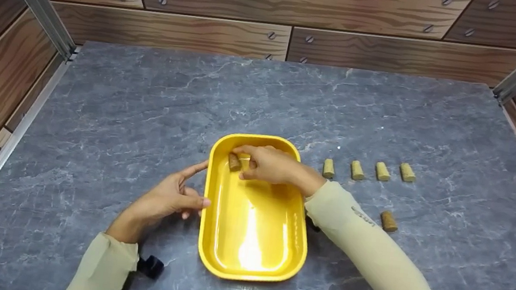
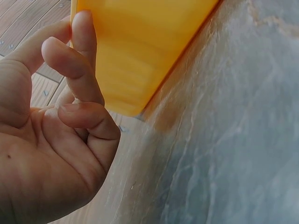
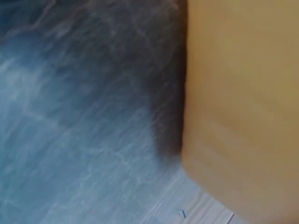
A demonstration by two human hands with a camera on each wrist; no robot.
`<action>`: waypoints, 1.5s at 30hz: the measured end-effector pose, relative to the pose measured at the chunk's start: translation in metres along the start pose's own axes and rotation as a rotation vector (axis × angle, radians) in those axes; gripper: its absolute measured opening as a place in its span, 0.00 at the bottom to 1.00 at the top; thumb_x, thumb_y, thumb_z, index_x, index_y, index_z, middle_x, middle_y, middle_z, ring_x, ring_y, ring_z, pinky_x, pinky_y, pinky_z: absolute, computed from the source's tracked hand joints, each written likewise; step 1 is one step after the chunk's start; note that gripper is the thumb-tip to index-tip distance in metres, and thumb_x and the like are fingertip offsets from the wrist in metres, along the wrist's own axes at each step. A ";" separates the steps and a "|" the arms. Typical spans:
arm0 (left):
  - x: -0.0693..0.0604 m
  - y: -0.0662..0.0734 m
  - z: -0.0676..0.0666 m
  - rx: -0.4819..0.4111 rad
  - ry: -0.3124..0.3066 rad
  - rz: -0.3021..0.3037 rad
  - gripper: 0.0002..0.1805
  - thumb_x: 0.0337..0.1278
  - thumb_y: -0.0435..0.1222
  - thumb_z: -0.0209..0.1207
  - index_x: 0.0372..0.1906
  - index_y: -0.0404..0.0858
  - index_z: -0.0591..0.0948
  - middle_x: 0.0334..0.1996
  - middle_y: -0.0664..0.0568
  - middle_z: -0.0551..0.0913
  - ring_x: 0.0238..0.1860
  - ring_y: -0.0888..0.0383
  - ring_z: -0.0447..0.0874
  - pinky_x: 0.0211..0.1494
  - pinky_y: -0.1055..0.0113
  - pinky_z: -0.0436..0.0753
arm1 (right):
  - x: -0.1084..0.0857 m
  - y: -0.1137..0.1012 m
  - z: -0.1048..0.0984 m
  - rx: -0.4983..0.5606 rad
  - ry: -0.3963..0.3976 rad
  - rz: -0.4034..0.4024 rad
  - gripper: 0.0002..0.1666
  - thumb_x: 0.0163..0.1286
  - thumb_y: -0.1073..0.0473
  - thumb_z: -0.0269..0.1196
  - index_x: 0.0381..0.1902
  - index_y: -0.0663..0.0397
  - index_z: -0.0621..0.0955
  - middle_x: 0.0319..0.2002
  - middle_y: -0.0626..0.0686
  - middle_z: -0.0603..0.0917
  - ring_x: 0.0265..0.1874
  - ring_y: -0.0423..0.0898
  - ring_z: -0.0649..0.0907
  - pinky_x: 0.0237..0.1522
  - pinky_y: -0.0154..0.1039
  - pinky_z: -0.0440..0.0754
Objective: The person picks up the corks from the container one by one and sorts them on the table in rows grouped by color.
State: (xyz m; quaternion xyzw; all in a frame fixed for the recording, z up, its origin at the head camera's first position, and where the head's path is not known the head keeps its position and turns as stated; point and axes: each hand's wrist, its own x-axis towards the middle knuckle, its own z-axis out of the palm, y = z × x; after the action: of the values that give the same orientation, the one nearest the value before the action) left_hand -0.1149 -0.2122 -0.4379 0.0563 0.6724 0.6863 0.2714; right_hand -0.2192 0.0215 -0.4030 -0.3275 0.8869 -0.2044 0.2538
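Observation:
A yellow tray (image 1: 249,276) stands on the table in the middle of the head view. My left hand (image 1: 170,198) holds its left side, with the thumb at the rim and the index finger stretched along it. In the left wrist view the other fingers of the left hand (image 2: 70,126) curl beside the outer wall of the tray (image 2: 135,51). My right hand (image 1: 270,164) reaches inside the tray. Its index fingertip touches a dark brown cork (image 1: 234,162) at the far left, while the thumb is apart from it. The right wrist view shows the tray's wall (image 3: 243,102) but no fingers.
Several pale corks (image 1: 382,171) stand in a row right of the tray. Another dark brown cork (image 1: 389,221) is nearer, beside the right sleeve (image 1: 364,242). Wood-patterned panels (image 1: 212,36) border the grey marbled table (image 1: 146,92) at the back and sides.

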 end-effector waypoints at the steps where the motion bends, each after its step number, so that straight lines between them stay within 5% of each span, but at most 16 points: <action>1: 0.000 0.000 0.000 0.000 0.002 -0.002 0.53 0.53 0.32 0.67 0.77 0.40 0.45 0.20 0.58 0.85 0.15 0.66 0.72 0.22 0.75 0.74 | 0.000 0.000 0.000 -0.002 -0.004 0.001 0.37 0.66 0.53 0.64 0.71 0.48 0.66 0.27 0.49 0.80 0.17 0.38 0.71 0.24 0.30 0.68; 17: 0.000 0.002 0.002 -0.015 0.012 -0.008 0.53 0.53 0.31 0.67 0.77 0.40 0.46 0.20 0.57 0.85 0.15 0.66 0.72 0.22 0.76 0.74 | -0.002 0.004 0.013 0.011 0.054 -0.108 0.20 0.66 0.59 0.63 0.55 0.49 0.76 0.20 0.45 0.73 0.20 0.39 0.69 0.29 0.31 0.68; 26: 0.000 0.002 0.000 -0.006 0.004 0.003 0.52 0.53 0.31 0.66 0.77 0.40 0.46 0.20 0.57 0.85 0.15 0.65 0.72 0.22 0.75 0.74 | -0.009 -0.001 -0.006 -0.016 0.117 -0.136 0.19 0.64 0.60 0.65 0.54 0.51 0.77 0.27 0.50 0.79 0.25 0.41 0.74 0.33 0.33 0.72; 34: 0.000 0.001 0.000 -0.001 0.013 -0.010 0.53 0.53 0.32 0.67 0.77 0.40 0.46 0.20 0.57 0.85 0.15 0.66 0.72 0.22 0.75 0.74 | -0.031 0.003 -0.025 0.169 0.177 -0.122 0.21 0.66 0.62 0.64 0.55 0.57 0.75 0.28 0.50 0.75 0.27 0.42 0.72 0.32 0.35 0.72; 45: -0.001 0.000 0.001 0.003 0.023 -0.008 0.52 0.53 0.32 0.67 0.77 0.41 0.47 0.19 0.56 0.85 0.15 0.65 0.72 0.23 0.75 0.73 | -0.078 0.030 -0.033 0.230 0.237 -0.137 0.21 0.66 0.61 0.64 0.55 0.58 0.73 0.26 0.47 0.72 0.26 0.42 0.70 0.30 0.31 0.71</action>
State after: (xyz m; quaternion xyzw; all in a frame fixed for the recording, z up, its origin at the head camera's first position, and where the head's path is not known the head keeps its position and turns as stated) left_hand -0.1140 -0.2120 -0.4373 0.0461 0.6766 0.6850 0.2663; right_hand -0.2017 0.1022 -0.3685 -0.3295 0.8570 -0.3585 0.1687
